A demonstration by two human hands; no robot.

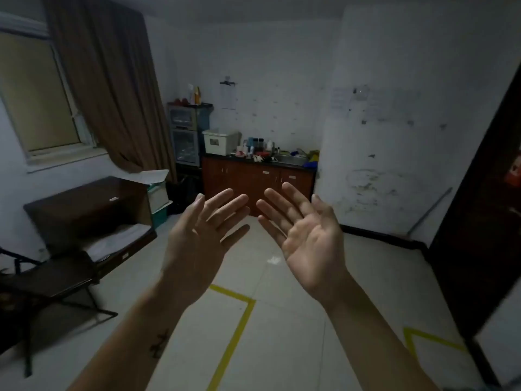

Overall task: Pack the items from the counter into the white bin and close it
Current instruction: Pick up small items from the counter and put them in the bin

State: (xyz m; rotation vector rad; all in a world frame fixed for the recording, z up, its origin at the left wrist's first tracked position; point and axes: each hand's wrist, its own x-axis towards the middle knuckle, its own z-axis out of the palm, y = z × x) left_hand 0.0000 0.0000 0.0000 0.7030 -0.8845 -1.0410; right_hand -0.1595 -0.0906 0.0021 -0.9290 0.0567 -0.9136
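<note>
Head view shows the left hand (203, 235) raised with fingers spread, holding nothing; the right hand (307, 238) likewise, palm up. Far across the room, the white bin (220, 141) sits on the counter (262, 159) beside cluttered items (258, 149).

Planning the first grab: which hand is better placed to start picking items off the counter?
Right, marginally. Both the left hand and right hand are open, empty and far from the counter. The items lie right of the white bin, so probably nearer that hand's side.
</note>
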